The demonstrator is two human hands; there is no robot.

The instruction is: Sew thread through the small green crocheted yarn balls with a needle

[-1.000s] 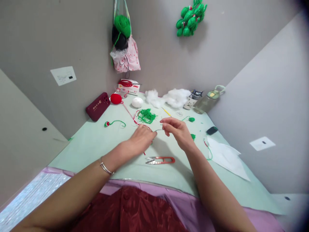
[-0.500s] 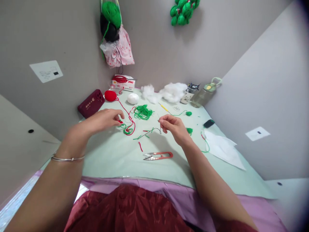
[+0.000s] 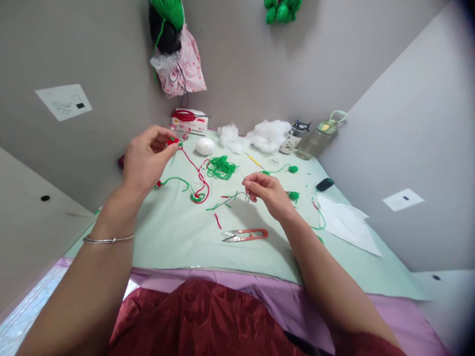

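Nearer the body than the right grip (image 3: 269, 194) lie orange-handled metal snips (image 3: 252, 231); beyond it on the pale green desk (image 3: 174, 237) sit a loose green yarn tangle (image 3: 221, 168) and fluffy white stuffing (image 3: 270, 136). Past the left grip (image 3: 146, 157), a red-and-white cardboard box (image 3: 196, 127) bears print too small to read. The left pinches a small red-and-green yarn piece (image 3: 172, 141), partly finger-covered; the right pinches a thin needle (image 3: 242, 174), dark thread (image 3: 241, 193) looping below.

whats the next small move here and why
Probably bring the small red-and-green yarn piece in the left hand toward the right hand, since that hand pinches what looks like a needle with dark thread looping below, and the hands are apart.
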